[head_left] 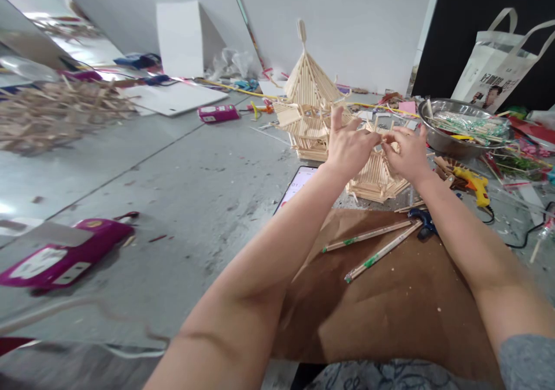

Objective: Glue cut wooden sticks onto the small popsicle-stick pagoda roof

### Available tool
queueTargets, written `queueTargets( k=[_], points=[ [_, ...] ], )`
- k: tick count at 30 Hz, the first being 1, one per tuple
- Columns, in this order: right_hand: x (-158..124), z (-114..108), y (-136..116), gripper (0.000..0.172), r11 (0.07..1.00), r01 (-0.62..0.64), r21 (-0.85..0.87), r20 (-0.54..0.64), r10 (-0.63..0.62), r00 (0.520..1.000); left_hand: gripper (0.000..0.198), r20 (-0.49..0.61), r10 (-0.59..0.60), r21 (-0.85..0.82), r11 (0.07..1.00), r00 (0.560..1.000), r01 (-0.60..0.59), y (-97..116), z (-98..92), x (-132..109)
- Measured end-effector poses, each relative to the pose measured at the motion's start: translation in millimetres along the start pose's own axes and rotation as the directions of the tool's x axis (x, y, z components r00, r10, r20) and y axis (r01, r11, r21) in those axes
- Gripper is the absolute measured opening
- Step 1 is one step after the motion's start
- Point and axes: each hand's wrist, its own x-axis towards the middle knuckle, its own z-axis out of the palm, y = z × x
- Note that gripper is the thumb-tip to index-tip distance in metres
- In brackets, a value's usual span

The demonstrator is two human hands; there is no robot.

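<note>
In the head view, your grey sleeve (526, 358) is nearest, at the lower right, beside the brown sheet (373, 320) spread before your lap. Beyond the sheet's far edge sits the low stick-built model (375, 179), its base broadest from side to side. Your left hand (351, 147) comes over it from the left and your right hand (407, 153) from the right, fingertips meeting just over its upper part, so the model lies directly below them and neither hand is clearly nearer. Your fingers are bent and drawn together; you cannot tell from here whether they pinch a stick or only touch the model. The taller stick-built pagoda (310, 83) stands upright behind your left hand, its long axis vertical, partly hidden by that hand.
</note>
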Motion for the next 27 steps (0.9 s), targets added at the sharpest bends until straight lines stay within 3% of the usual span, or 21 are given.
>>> queueTargets(
  k=[9, 18, 24, 27],
  points=[
    [1.9, 1.3, -0.7, 0.022, 1.0, -0.007, -0.009, -0.023, 0.007, 1.0, 0.025, 0.057, -0.057, -0.067, 0.996, 0.997, 0.061, 1.3, -0.9, -0.9],
    [3.6, 1.7, -0.3, 0.027, 0.999, -0.011, -0.051, -0.005, 0.01, 1.0, 0.024, 0.01, -0.038, -0.114, 0.993, 0.999, 0.039, -2.0, 5.6, -1.4],
    [4.1, 1.3, -0.8, 0.031, 0.999, -0.014, -0.046, -0.004, 0.014, 1.0, 0.023, 0.058, -0.083, -0.119, 0.989, 0.995, 0.089, -0.8, 5.7, -1.1],
    [4.2, 2.0, 0.1, 0.032, 0.998, -0.004, -0.056, -0.021, 0.003, 1.0, 0.025, 0.016, -0.056, -0.096, 0.994, 0.998, 0.058, -0.5, 5.4, -0.8]
  ],
)
